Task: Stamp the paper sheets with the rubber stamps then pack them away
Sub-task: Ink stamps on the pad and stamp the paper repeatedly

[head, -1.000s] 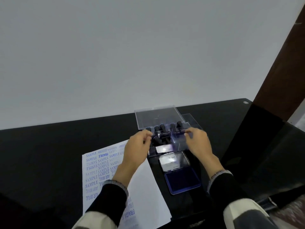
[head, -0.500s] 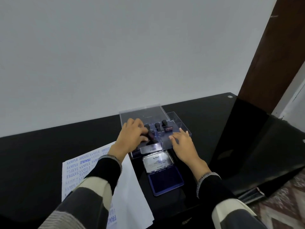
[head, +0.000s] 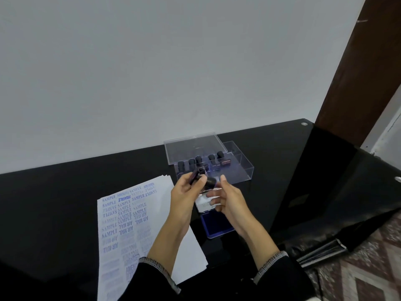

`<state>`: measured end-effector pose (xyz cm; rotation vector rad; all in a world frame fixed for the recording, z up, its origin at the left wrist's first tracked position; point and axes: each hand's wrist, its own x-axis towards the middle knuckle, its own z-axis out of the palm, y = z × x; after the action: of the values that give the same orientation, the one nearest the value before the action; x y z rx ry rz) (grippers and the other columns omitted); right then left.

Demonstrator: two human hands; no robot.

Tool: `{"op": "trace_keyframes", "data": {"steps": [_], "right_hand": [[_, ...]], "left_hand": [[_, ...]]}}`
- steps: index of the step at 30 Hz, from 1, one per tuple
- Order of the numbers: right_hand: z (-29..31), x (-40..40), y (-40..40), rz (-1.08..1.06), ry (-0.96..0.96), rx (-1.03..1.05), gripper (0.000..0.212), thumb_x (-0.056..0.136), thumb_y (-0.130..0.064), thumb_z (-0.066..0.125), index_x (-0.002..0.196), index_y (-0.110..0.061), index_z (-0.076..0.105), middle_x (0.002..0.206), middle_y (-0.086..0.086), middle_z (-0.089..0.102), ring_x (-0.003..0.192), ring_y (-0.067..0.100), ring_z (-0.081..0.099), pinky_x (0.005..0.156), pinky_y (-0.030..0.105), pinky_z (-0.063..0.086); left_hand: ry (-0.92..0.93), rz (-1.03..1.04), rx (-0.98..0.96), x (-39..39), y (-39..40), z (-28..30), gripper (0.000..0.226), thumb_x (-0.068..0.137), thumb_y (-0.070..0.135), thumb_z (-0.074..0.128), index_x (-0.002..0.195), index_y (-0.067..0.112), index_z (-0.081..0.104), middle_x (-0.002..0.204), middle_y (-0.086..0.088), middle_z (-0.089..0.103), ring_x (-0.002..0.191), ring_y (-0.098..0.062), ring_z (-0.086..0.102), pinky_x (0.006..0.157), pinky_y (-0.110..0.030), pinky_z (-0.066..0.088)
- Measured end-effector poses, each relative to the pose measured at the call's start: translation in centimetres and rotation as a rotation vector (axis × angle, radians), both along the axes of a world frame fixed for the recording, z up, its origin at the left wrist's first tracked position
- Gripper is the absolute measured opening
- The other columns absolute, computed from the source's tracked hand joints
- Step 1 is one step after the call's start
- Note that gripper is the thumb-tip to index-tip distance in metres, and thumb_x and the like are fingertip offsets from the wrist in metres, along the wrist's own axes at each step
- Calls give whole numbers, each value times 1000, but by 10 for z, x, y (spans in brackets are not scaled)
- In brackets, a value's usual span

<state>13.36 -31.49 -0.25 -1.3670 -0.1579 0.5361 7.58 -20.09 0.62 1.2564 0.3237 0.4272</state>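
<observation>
— Paper sheets (head: pixel 134 216) lie stamped at lower left. What was changed?
— A rubber stamp (head: pixel 200 178) was lifted from the clear box (head: pixel 243 168); left hand (head: pixel 186 192) fingers are clamped on it, right hand (head: pixel 227 198) fingers loosely curled, empty. More stamping is implied.

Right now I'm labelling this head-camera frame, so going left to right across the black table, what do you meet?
Stamped paper sheets → left hand holding a black rubber stamp → right hand → far right wall of the clear stamp box. The blue ink pad overlaps the hands, so it is left out.
</observation>
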Motion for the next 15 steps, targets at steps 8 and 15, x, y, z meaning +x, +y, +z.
{"op": "trace_keyframes", "data": {"steps": [8,15], "right_hand": [[3,-13,-7,22,74,131,34,97,-32,48,108,-5,65,84,12,69,60,11,50,58,24,38],[-3,2,-30,-273,52,172,13,97,-18,51,100,-6,50,87,14,63,63,14,64,60,28,50]], "left_hand": [[81,10,301,-20,4,-7,20,81,23,75,98,22,65,93,12,70,92,0,63,74,-9,46],[212,36,755,-51,25,-44,13,89,36,64,101,39,60,110,24,59,108,9,49,101,-27,41]]}}
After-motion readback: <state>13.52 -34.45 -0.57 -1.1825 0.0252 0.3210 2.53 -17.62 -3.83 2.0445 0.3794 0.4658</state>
